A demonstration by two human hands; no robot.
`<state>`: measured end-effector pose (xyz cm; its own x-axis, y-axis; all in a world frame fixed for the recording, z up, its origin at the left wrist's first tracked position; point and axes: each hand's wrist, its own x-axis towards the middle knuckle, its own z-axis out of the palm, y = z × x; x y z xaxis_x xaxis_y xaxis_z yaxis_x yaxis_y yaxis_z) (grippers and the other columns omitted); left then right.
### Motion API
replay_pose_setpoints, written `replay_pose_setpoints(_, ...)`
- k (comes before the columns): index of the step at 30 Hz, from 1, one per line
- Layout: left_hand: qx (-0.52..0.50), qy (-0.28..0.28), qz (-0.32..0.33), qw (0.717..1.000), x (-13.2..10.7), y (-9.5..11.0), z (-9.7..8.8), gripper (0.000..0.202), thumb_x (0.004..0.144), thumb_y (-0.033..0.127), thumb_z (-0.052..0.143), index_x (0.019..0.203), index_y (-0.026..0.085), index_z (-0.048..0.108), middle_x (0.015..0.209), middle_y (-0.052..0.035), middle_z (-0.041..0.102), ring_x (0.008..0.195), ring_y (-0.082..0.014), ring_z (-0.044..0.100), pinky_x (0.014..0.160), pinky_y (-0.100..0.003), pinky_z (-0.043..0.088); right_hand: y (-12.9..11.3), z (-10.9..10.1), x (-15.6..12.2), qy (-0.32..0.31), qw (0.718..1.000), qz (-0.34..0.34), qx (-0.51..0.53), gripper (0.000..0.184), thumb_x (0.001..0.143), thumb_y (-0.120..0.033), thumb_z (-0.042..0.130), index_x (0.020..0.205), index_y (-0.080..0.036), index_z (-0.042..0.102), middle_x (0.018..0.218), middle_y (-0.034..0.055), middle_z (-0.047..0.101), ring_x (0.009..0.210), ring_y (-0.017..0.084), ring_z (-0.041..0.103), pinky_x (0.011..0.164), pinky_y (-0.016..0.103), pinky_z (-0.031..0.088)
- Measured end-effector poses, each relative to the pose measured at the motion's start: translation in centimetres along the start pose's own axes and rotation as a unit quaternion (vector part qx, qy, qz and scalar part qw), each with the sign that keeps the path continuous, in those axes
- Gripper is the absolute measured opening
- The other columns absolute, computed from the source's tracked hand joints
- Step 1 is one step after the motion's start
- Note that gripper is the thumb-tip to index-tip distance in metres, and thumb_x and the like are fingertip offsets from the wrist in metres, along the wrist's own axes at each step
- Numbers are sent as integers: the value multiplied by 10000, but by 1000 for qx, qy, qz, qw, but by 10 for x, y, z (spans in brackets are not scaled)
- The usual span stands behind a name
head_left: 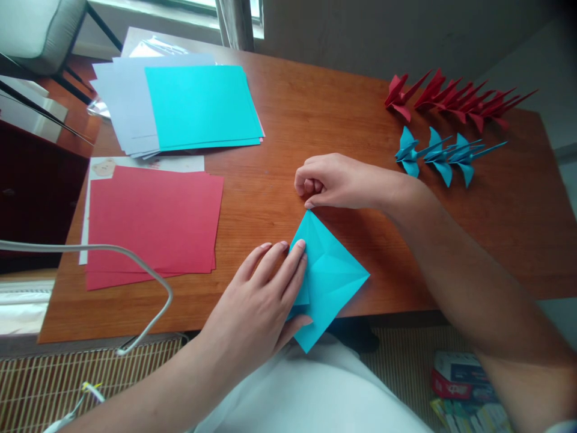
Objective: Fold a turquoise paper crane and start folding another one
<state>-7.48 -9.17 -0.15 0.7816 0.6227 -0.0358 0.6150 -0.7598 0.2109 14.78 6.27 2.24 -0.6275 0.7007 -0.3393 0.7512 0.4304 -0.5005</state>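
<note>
A folded blue origami paper (pixel 333 270) lies diamond-shaped at the table's near edge, its lower corner jutting past the edge. Creases run across its face, and a flap is folded over on its left side. My left hand (pixel 265 294) rests flat on that left part, fingers stretched out and thumb near the bottom, hiding some of the flap. At the paper's top corner is my right hand (pixel 333 183), its fingers curled and the thumb tip touching the point. Whether the right fingers pinch the corner or only press it is hard to see.
Blue sheets (pixel 202 108) lie over white sheets (pixel 124 108) at the back left, with red sheets (pixel 153 222) nearer. Red paper cranes (pixel 469 99) and blue paper cranes (pixel 446 153) stand in rows at the right. A white cable (pixel 135 255) loops over the table's left side.
</note>
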Motion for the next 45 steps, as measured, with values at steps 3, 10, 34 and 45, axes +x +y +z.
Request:
replay_pose_setpoints(3, -1, -1, 0, 1000, 0, 0, 1, 714, 999, 585, 436, 1497, 75, 491, 1626, -123, 396, 1409, -373, 428, 1182, -501, 265, 4, -1, 0, 2, 1000, 2, 23, 101, 877, -170, 609, 913, -204, 698, 924, 1, 696, 822, 145, 608, 718, 268, 435)
replay_pose_setpoints(10, -11, -2, 4, 1000, -2, 0, 1, 698, 989, 592, 454, 1515, 133, 468, 1628, -127, 395, 1426, -380, 410, 1194, -515, 250, -8, 6, -5, 24, 1000, 0, 7, 183, 846, -318, 731, 940, -178, 659, 980, 35, 632, 850, 156, 575, 722, 266, 426)
replay_pose_setpoints(34, -20, 15, -5, 1000, -2, 0, 1, 688, 987, 605, 442, 1486, 136, 508, 1537, -96, 519, 1386, -360, 409, 1180, -500, 271, -41, 33, -9, 49, 994, 8, -93, 474, 679, -349, 903, 994, -211, 578, 1082, 83, 545, 1044, 290, 552, 792, 397, 514)
replay_pose_setpoints(45, 7, 16, 8, 1000, -1, 0, -2, 688, 976, 595, 470, 1476, 124, 517, 1571, -107, 479, 1285, -361, 464, 1134, -516, 308, -22, 33, -1, 64, 997, -28, -44, 397, 671, -285, 909, 893, -236, 585, 979, 36, 571, 909, 228, 578, 702, 341, 465)
